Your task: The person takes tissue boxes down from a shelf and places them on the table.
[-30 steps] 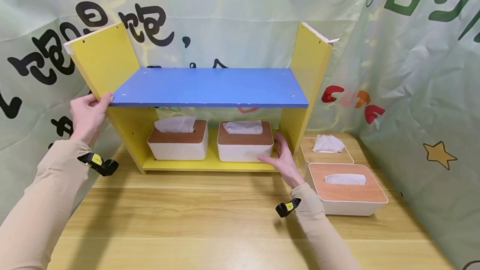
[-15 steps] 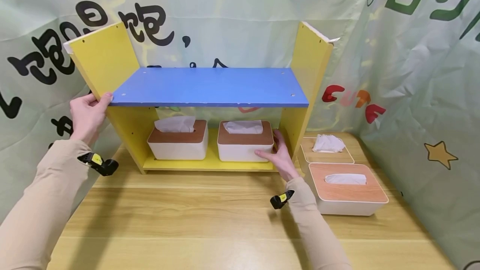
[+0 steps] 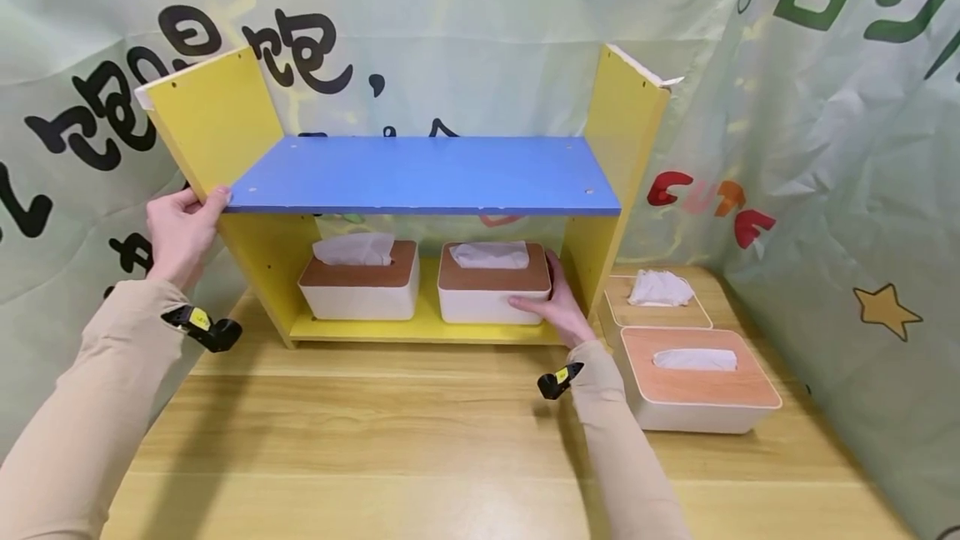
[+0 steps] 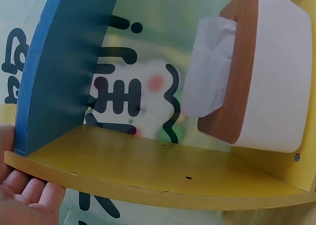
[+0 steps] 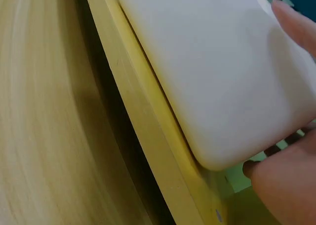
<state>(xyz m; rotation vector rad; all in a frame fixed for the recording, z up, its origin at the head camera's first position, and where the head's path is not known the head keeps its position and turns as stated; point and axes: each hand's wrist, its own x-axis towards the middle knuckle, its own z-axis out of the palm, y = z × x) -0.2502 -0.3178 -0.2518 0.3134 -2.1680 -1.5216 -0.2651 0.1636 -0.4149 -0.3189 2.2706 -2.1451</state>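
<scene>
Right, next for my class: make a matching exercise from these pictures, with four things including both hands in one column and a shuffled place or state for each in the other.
Column one
1. left hand
2. right hand
3. blue board
4. peach-lidded tissue box

Column two
A. holding the right-hand brown-lidded tissue box
B. on the table, to the right of the shelf unit
C. gripping the left side of the shelf unit
D. spanning between the two yellow side panels

Right pairs: 1-C, 2-A, 3-D, 4-B
</scene>
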